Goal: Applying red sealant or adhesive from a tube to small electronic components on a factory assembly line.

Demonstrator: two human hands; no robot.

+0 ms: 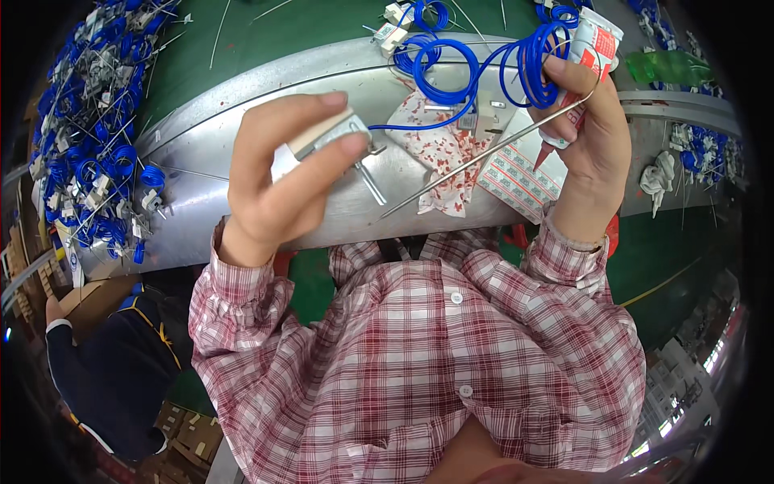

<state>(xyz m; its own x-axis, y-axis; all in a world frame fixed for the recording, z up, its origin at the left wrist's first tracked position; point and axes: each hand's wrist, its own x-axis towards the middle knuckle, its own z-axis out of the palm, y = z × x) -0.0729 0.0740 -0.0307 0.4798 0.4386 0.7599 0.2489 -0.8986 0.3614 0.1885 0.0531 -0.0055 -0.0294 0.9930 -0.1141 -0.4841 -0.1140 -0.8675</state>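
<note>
White-and-grey block-shaped component (pixel 330 135) with thin metal prongs (pixel 371 184) is pinched narrowly between the left fingers (pixel 294 113). From it, a glossy blue cable (pixel 415 127) runs toward the right fingers (pixel 576 78), which are closed around a soft white-and-red tube (pixel 597 42), its pointed dark-red nozzle (pixel 542 156) aimed downward. A looped blue coil (pixel 536 68) sits at the right fingertips, and a long, thin metal rod (pixel 476 159) slants from the right fingers to a spot nearer the body than the left ones. Between the two sets of fingers, red-flecked white paper (pixel 439 157) lies on the silver metal desk (pixel 193 206); a red-printed white sheet (pixel 520 179) is just beside it, below the right fingers. Well left of the left fingers is a heap of blue-wired parts (pixel 97 161).
</note>
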